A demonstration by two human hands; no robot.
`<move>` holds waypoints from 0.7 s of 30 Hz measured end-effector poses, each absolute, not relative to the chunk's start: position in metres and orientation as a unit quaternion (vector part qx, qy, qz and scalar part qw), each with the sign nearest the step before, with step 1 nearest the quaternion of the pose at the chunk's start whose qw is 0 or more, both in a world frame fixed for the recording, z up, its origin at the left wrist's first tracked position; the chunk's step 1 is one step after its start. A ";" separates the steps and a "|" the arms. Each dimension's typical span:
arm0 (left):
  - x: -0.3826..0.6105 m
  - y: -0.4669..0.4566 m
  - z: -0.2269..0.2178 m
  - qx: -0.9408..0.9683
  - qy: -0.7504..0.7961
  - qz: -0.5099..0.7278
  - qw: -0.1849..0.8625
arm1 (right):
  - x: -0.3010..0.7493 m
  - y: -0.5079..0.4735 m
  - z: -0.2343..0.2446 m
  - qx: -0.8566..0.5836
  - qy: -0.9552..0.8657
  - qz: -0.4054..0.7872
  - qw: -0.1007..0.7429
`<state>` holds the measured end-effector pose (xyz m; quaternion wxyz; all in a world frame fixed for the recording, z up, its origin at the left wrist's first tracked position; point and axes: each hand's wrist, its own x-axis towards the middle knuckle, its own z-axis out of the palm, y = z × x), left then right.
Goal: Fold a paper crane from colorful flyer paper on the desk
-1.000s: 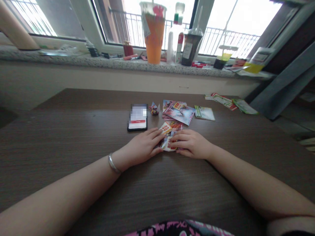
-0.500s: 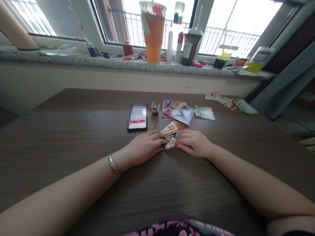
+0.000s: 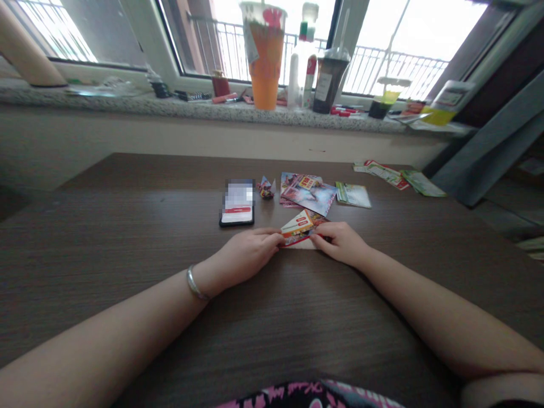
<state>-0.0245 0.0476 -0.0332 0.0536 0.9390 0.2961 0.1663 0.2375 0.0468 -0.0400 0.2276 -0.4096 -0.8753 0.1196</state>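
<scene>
The left (image 3: 249,252) and right hands (image 3: 341,241) (curled nearly closed) pinch a folded printed paper (image 3: 297,226).

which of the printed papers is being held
The folded multicoloured paper with the white, orange-edged triangular panel, held at its sides by the left hand and right hand; the pink-and-blue printed sheets and green-and-white papers lie farther back, untouched.

"Any wording legible on the folded, multicoloured glossy paper (image 3: 298,228)?"
"None. Its white panel bears red ovals and a line of print, too small to read."
"The yellow patch (image 3: 306,181) on the pink-and-blue paper sheets (image 3: 312,196)?"
"Red characters, blurred."
"The black rectangular phone (image 3: 238,216)?"
"Pixelated, unreadable."
"The white label (image 3: 324,86) on the dark plastic cup (image 3: 335,82)?"
"Illegible too."
</scene>
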 end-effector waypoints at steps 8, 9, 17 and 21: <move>-0.023 0.044 -0.029 0.945 0.282 0.142 0.091 | 0.239 0.052 -0.044 -0.510 -0.816 0.144 0.232; -0.023 0.044 -0.029 0.947 0.274 0.144 0.086 | 0.239 0.052 -0.045 -0.513 -0.814 0.144 0.232; -0.025 0.045 -0.033 0.956 0.251 0.142 0.056 | 0.238 0.052 -0.041 -0.534 -0.814 0.125 0.192; -0.025 0.045 -0.033 0.960 0.231 0.149 0.047 | 0.237 0.052 -0.040 -0.545 -0.815 0.106 0.166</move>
